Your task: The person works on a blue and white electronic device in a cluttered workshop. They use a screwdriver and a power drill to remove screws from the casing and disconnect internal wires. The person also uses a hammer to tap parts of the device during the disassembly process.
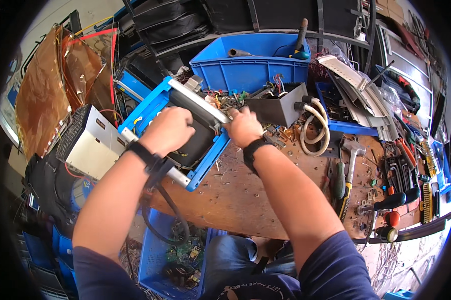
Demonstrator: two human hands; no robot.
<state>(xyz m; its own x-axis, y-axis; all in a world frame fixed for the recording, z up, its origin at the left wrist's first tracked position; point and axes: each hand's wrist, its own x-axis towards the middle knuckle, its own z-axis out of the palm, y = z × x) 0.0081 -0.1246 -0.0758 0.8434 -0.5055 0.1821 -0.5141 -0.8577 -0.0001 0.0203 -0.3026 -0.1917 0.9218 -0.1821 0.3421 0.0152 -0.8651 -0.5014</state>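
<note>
A blue and silver metal frame (209, 159), like an open equipment casing, sits tilted at the left of the workbench. A dark panel (198, 142) shows inside it. My left hand (168, 131) is over the frame's opening with its fingers curled closed; what they hold, if anything, is hidden. At the frame's far right corner my right hand (244, 127) grips the edge, thumb and fingers against the end of the silver bar. Both wrists wear black bands, and a dark cable (185, 230) hangs from the left one.
Behind stands a blue crate (235, 72), beside a grey metal box (285, 102) with looped white hoses (325, 132). A hammer (353, 150), a screwdriver (340, 187) and pliers lie at right. Below the bench edge is a blue basket (153, 260) of circuit boards. Brown sheets (40, 100) lean at left.
</note>
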